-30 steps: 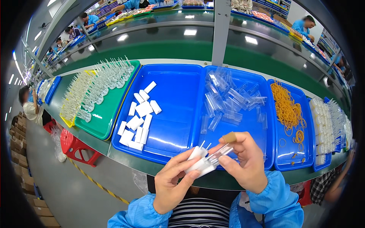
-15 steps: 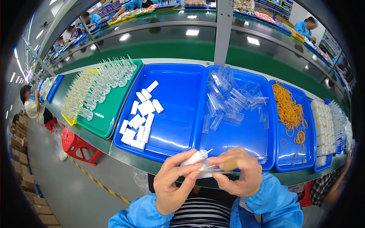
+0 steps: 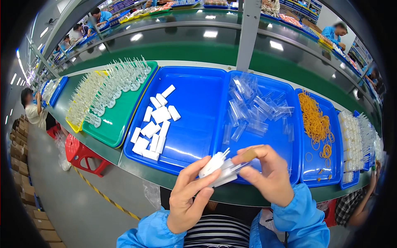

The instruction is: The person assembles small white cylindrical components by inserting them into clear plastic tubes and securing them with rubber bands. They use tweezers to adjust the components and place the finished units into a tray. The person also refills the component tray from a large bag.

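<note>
My left hand (image 3: 190,194) grips a small bundle of white plastic parts (image 3: 215,165) with thin prongs sticking up, just above the near edge of the bench. My right hand (image 3: 266,175) closes on the same bundle from the right, fingertips on a clear sleeve (image 3: 237,167) at its end; a tan tape wraps the forefinger. Behind my hands, a blue tray (image 3: 198,136) holds several white blocks (image 3: 155,126). The blue tray (image 3: 285,151) to its right holds clear plastic sleeves (image 3: 256,105).
A green tray (image 3: 120,124) of white pronged parts sits at left. Orange rubber bands (image 3: 316,124) fill a blue tray at right, with white parts (image 3: 351,138) beyond. A conveyor and a grey post (image 3: 248,33) run behind. A red stool (image 3: 80,151) stands below; other workers sit around.
Both hands dipped toward the bench edge, then rose slightly and turned the bundle; the prongs point up again and my right fingers have shifted onto the clear sleeve.
</note>
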### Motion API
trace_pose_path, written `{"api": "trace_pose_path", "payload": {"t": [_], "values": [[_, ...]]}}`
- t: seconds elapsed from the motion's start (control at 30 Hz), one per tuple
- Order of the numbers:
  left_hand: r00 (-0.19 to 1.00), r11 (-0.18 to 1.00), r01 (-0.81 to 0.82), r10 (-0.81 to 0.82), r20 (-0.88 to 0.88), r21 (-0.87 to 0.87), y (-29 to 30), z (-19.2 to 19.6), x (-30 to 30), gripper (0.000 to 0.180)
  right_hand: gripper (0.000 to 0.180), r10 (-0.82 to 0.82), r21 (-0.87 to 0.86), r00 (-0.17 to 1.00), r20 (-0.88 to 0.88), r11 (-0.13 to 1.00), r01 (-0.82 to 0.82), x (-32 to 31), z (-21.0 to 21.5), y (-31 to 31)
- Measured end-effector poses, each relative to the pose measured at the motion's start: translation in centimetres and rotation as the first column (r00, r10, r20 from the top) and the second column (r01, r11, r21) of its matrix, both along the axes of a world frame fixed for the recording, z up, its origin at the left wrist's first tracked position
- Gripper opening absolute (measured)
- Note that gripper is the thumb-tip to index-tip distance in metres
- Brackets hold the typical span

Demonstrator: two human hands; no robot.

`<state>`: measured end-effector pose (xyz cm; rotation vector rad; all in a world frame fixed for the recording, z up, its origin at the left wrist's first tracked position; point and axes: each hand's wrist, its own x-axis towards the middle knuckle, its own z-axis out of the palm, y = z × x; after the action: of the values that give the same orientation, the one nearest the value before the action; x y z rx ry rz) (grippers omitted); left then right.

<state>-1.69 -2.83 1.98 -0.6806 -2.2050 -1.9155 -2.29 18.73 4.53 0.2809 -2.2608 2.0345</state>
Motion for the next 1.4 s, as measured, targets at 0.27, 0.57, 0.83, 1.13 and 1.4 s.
{"api": "trace_pose_path", "payload": {"t": [0.27,0.57,0.83,1.13,1.4], "values": [[0.991,0.952,0.004,-0.044,0.123,0.306,0.0,-1.1,1.4,0.03,0.024,0.05,-0.115,0.999,0.02,0.992,-0.047,0.6,0.0,-0.1],[0.973,0.946,0.076,-0.139,0.183,0.316,0.0,-0.2,0.6,0.041,0.032,0.104,0.074,0.991,-0.081,0.992,-0.098,0.7,-0.5,-0.5],[0.893,0.915,0.191,-0.312,0.324,0.355,-0.6,0.3,-0.7,0.038,0.036,0.185,0.193,0.974,-0.133,0.968,-0.158,0.9,-0.1,0.9],[0.886,0.92,0.274,-0.355,0.3,0.279,-0.7,0.0,-0.6,0.035,0.04,0.254,0.326,0.952,-0.17,0.926,-0.189,0.6,0.5,0.9],[0.901,0.924,0.128,-0.26,0.347,0.36,-1.0,-0.3,-0.7,0.031,0.03,0.087,0.743,0.896,-0.436,0.596,0.303,-5.6,-0.4,5.0]]}}
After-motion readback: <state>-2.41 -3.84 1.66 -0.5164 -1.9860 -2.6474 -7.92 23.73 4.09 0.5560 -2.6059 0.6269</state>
